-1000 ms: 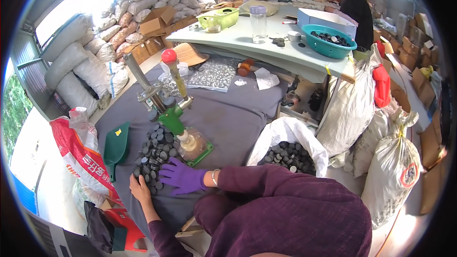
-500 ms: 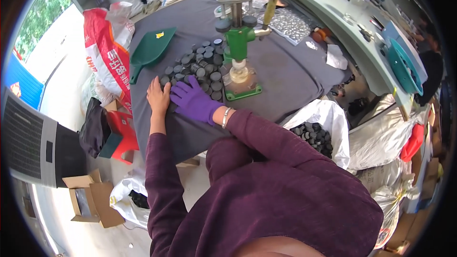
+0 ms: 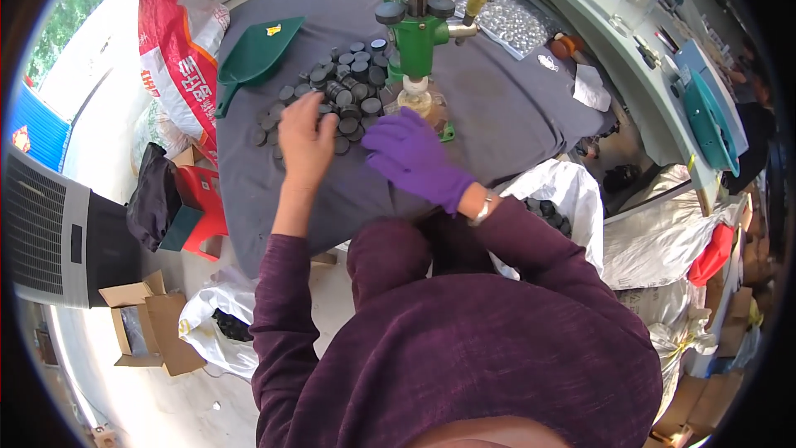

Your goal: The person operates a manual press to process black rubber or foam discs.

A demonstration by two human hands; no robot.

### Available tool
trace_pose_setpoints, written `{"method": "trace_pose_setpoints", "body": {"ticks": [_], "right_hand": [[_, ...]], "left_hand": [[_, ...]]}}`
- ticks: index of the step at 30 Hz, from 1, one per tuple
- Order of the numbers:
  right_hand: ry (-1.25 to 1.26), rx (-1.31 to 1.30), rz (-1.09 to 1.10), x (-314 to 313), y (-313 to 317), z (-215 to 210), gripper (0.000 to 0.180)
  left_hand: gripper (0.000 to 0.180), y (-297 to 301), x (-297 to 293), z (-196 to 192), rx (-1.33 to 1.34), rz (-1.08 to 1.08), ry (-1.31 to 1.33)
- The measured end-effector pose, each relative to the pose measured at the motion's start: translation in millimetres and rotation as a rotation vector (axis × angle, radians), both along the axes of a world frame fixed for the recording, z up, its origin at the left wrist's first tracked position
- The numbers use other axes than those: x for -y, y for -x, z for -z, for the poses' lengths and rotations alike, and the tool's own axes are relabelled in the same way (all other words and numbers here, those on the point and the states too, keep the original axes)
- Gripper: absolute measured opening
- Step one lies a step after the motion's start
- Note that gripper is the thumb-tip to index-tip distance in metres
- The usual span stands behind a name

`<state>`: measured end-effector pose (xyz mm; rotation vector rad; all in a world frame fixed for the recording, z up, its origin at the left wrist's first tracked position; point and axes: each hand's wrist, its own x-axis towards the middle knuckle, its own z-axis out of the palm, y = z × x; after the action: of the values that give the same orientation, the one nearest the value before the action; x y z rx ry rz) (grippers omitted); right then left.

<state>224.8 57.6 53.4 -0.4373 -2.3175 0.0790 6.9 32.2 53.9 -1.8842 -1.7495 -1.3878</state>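
A heap of dark grey round caps lies on the cloth-covered table. My bare left hand is over the near edge of the heap, thumb and fingers apart, with no cap visible in its grasp. My right hand wears a purple glove. It is just in front of the green hand press and partly covers its base. The gloved fingers look spread, and their undersides are hidden. Below the press head, a pale round fitting shows above the glove.
A green dustpan lies left of the heap. A bag of clear small parts is behind the press. White sacks with dark caps stand below the table. A light bench runs along the right, holding a teal basin.
My right hand has moved right, from the caps to the front of the press. My left hand has shifted right along the heap, and some caps at the left now lie uncovered.
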Motion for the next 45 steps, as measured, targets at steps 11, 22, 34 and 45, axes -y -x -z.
{"method": "trace_pose_setpoints", "body": {"ticks": [11,22,34,45], "right_hand": [[0.745,-0.493,0.263,-37.7,-40.6,-27.0,0.058],[0.762,-0.808,0.115,-58.4,-74.6,-74.4,0.049],[0.819,-1.007,-0.625,-104.2,-93.0,-187.5,0.044],[0.746,-0.610,-0.191,-102.2,-57.6,-257.0,0.039]], "left_hand": [[0.042,-60.5,-30.4,43.0,-0.270,-0.116,0.154],[0.043,-61.2,-38.6,38.5,-0.004,-0.189,0.114],[0.077,-103.4,-56.3,21.4,0.375,0.086,0.225],[0.082,-110.3,-69.9,16.8,0.533,0.170,0.269]]}}
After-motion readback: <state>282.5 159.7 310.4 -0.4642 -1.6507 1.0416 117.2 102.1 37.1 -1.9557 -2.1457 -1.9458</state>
